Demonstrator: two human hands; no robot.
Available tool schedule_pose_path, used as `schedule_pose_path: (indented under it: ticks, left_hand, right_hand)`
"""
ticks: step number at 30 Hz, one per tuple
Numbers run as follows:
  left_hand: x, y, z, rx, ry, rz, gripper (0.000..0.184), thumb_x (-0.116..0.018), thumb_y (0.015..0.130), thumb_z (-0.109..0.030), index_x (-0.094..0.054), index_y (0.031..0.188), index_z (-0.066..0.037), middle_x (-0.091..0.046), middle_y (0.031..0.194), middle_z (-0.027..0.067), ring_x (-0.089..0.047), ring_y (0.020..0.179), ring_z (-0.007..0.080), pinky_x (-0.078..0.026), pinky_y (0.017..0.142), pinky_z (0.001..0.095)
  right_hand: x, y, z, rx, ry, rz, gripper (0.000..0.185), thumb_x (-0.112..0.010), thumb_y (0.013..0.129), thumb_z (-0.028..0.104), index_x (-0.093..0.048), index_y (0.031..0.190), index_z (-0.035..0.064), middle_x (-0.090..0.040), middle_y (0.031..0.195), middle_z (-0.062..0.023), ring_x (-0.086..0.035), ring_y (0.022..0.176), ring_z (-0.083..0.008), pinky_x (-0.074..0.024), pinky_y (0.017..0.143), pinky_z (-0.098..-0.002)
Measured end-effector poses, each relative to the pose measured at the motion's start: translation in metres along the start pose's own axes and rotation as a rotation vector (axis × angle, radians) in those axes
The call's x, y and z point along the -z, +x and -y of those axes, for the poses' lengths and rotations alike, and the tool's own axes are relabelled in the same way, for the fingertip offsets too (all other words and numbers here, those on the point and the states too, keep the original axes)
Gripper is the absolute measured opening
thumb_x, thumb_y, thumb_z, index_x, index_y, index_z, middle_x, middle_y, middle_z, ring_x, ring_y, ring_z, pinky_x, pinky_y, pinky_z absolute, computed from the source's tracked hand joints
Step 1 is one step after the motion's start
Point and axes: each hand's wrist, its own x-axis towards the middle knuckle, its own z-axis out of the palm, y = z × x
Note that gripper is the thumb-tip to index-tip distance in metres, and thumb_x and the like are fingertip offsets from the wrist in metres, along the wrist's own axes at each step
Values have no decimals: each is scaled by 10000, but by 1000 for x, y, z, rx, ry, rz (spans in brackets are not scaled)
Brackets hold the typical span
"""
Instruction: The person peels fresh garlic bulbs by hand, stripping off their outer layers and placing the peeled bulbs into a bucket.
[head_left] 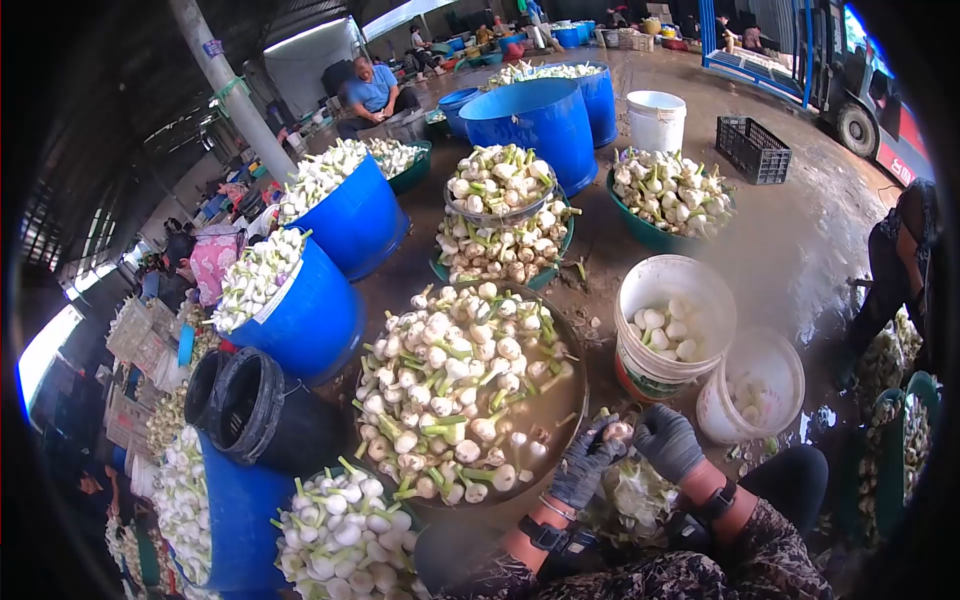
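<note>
Both of my hands wear grey gloves and meet low in the view, over my lap. My left hand point(583, 468) is closed around a garlic bulb point(618, 432) with a pinkish-brown skin. Just to its right, my right hand point(668, 446) has its fingers curled beside the bulb; what they hold, if anything, is hidden. To the left stands a wide round basin point(572, 420) of brownish water, heaped with garlic bulbs point(450, 365) on short green stems. Beyond my hands are a white bucket point(722, 330) with peeled bulbs inside and a second white bucket point(790, 375) with a few.
Blue tubs point(320, 310) full of garlic line the left side. Black buckets point(250, 400) stand before them. Farther off are a blue barrel point(530, 120), a black crate point(755, 150) and a forklift point(860, 120). A person point(375, 95) sits at the back; another bends at right.
</note>
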Motion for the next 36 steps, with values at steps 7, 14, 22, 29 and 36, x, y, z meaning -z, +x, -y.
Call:
schedule_pose_path:
  ticks: [7,14,22,29,36]
  left_hand:
    - [16,10,24,-336,122,188,466,-576,969,-283,-466,1350,-37,-564,1193,106,-566,1098,209,-514,943,364]
    - [21,6,26,137,-321,246,502,-599,946,-206,-417,1384,-42,-562,1185,52,-542,1072,144,-461,949,312]
    - [15,-4,9,135,-33,404,523,-635,930,-238,-432,1370,-41,-567,1156,10,-539,1049,115,-452,948,275]
    - [12,0,20,317,-420,440,547,-665,900,-360,-490,1320,-55,-596,1191,14,-586,1020,123,-539,843,309]
    - [25,6,39,206,186,480,435,-602,948,-298,-526,1297,-50,-608,1122,-2,-549,995,82,-470,877,244]
  right_hand:
    - [7,16,-51,-76,-131,-226,130,-659,826,132,-633,906,33,-659,836,-176,-639,802,-382,-514,737,-444]
    - [19,-12,22,574,-149,-32,234,-701,727,136,-665,955,98,-667,910,-95,-612,879,-321,-481,835,-423]
    - [7,-24,15,476,-316,50,193,-687,753,168,-679,941,128,-650,825,-87,-611,799,-324,-498,730,-431]
    - [12,-27,15,442,-284,61,170,-711,769,227,-665,865,95,-641,753,-121,-632,703,-337,-509,629,-443]
    - [3,-25,-1,170,-183,156,223,-707,801,220,-664,948,58,-662,825,-169,-637,747,-376,-514,667,-433]
